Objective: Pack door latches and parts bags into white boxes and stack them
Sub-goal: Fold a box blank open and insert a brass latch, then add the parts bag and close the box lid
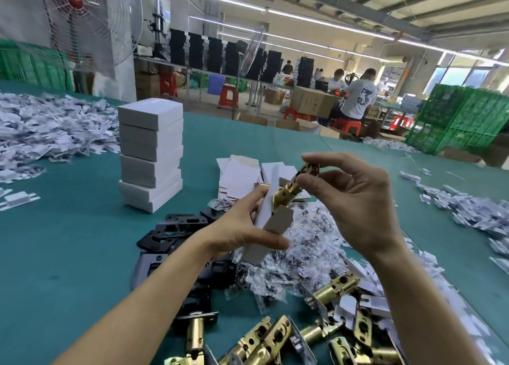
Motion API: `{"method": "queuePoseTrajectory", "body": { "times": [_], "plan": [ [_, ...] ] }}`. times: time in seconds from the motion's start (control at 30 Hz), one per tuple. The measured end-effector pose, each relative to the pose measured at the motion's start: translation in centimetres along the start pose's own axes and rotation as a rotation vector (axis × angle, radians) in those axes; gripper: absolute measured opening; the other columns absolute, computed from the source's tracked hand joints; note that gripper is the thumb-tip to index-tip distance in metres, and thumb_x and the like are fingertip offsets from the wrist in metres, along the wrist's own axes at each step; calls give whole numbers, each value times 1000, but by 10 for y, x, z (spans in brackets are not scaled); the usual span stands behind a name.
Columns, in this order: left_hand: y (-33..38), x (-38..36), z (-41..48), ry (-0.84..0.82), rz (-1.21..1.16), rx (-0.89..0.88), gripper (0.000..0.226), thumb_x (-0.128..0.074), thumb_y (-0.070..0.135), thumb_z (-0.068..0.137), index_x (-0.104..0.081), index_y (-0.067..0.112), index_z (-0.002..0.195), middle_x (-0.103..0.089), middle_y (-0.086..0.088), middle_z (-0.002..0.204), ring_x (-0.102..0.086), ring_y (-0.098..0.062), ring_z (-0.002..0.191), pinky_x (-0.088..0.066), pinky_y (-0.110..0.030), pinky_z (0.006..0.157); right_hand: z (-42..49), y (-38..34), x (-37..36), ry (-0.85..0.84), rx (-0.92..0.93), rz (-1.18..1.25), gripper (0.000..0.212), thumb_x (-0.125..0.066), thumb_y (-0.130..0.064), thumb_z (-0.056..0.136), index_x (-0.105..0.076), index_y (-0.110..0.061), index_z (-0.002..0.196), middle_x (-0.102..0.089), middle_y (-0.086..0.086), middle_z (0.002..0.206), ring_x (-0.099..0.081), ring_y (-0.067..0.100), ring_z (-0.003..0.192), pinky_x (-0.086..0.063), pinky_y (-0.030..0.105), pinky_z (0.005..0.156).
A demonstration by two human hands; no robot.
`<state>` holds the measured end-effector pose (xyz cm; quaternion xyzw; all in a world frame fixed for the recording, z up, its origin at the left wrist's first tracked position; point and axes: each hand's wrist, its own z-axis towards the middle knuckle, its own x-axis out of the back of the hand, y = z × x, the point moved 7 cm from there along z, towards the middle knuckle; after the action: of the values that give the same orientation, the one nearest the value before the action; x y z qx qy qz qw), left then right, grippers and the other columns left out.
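My left hand [242,227] grips an open white box [271,228] above the green table, its open end tilted up. My right hand [355,199] pinches a brass door latch [293,188] by its far end, and the latch's faceplate end sits at the mouth of the box. A stack of several closed white boxes [151,155] stands to the left. Clear parts bags [300,254] lie heaped under my hands. More brass latches [325,334] lie at the near edge.
Flat unfolded white boxes [242,177] lie behind my hands. Black strike plates [176,229] lie left of the bags. Piles of white packets [52,127] cover the far left and right [473,213] of the table. A fan and workers sit beyond it.
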<state>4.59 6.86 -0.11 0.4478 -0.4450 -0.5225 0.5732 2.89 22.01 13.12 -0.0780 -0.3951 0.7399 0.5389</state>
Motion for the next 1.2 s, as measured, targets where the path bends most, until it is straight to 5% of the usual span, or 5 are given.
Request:
{"method": "queuePoseTrajectory", "body": {
  "times": [0.2, 0.5, 0.7, 0.9, 1.2],
  "plan": [
    [6, -1, 2, 37, -29, -32, 88, -94, 27, 56, -51, 46, 130, -67, 1, 124, -61, -18, 122, -55, -32, 91, 5, 9, -9, -92, -79, -72, 23, -80, -20, 77, -75, -22, 99, -76, 3, 90, -74, 16, 78, -61, 39, 73],
    [-2, 3, -3, 133, -119, 57, 90, -88, 35, 50, -44, 28, 129, -67, -10, 120, -67, -25, 106, -55, -60, 90, -9, 48, -1, -24, -186, -191, 10, -67, -21, 93, -77, -21, 94, -74, -12, 81, -67, 5, 77, -53, 22, 72],
    [10, 0, -6, 165, -341, 15, 80, -72, 41, 51, -53, 18, 126, -61, -22, 114, -66, -35, 89, -59, -35, 62, -24, 129, 34, -107, -509, -626, 23, -57, -8, 95, -75, -20, 103, -75, 1, 102, -65, 10, 79, -49, 18, 70],
    [20, -1, -8, 222, -356, -87, 72, -75, 42, 62, -59, 10, 124, -68, -12, 95, -68, -35, 83, -60, -48, 60, -24, 200, 73, -358, -724, -1194, 61, -41, -2, 91, -41, -27, 147, -50, 15, 141, -46, 37, 127, -43, 43, 101],
    [22, 1, -5, 258, -343, -132, 46, -85, 28, 58, -74, 23, 103, -73, -7, 97, -70, -29, 89, -59, -44, 62, -33, 224, 64, -350, -678, -1153, 64, -39, 5, 87, -53, -30, 139, -55, 15, 134, -58, 31, 113, -51, 42, 93]
  ]
}}
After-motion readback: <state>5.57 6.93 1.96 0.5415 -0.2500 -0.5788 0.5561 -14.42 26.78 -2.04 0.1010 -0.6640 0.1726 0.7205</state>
